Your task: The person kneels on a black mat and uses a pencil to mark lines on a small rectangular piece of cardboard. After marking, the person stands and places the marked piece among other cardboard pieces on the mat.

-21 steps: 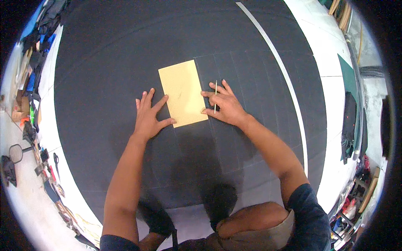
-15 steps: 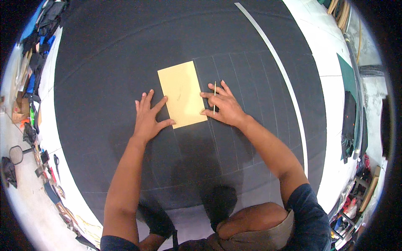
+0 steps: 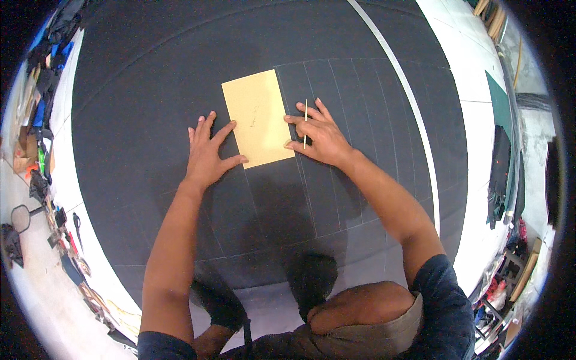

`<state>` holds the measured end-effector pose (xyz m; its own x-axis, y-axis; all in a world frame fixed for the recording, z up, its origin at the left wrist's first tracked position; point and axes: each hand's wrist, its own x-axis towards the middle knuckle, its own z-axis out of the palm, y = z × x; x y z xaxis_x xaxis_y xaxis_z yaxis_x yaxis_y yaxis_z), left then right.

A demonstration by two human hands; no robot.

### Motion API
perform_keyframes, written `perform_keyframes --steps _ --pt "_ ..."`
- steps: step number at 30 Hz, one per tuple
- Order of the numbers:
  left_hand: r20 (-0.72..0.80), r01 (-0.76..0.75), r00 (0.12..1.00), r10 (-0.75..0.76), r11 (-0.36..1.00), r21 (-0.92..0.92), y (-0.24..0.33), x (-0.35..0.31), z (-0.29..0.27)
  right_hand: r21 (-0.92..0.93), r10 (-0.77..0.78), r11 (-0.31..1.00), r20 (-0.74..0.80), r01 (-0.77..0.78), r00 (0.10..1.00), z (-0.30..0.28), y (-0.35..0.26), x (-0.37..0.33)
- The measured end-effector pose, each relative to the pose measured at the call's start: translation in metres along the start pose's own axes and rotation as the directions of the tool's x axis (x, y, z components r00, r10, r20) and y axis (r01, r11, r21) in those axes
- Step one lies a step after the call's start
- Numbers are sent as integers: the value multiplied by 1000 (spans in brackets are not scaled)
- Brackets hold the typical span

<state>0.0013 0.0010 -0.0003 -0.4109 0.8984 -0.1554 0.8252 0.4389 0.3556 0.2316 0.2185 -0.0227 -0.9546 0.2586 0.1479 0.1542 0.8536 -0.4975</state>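
Observation:
A yellow rectangular card (image 3: 259, 123) with small handwriting lies flat on a large black cloth (image 3: 150, 90) marked with thin pale lines. My left hand (image 3: 206, 157) rests at the card's left edge, fingers spread, with the thumb near its lower corner. On the opposite side my right hand (image 3: 324, 137) touches the right edge with thumb and index fingertip. A thin pale yellow pencil (image 3: 306, 109) is tucked among the right hand's fingers, pointing away from me. The card's right edge runs along one of the drawn lines.
A long metal ruler (image 3: 414, 102) lies on the cloth to the right, curved by the lens. White floor (image 3: 459, 90) borders the cloth. Scissors (image 3: 77, 223) and assorted tools lie along the left side; dark green and black pieces (image 3: 499, 162) lie at the right. My knee (image 3: 366, 306) is at the lower edge.
The whole scene sits slightly higher in the picture, as my head view has shifted. Both hands, the card and the pencil keep their places relative to the cloth.

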Motion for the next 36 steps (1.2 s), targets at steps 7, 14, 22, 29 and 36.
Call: perform_keyframes --steps 7,14,22,29,36 --pt "24 -12 1000 10 998 57 13 3 -12 -74 -35 997 -4 35 999 -4 -4 1" --pt "134 -389 921 365 872 297 49 11 -18 -82 -32 996 55 36 998 -14 -3 8" --pt "261 -98 963 62 987 127 113 11 2 -88 -11 996 75 18 997 -14 -6 7" --pt "212 137 970 -120 988 -66 139 -6 30 106 82 991 40 -86 996 -26 -8 18" --pt "182 274 951 -248 953 -129 155 -12 45 421 23 903 159 -88 987 -34 -45 74"
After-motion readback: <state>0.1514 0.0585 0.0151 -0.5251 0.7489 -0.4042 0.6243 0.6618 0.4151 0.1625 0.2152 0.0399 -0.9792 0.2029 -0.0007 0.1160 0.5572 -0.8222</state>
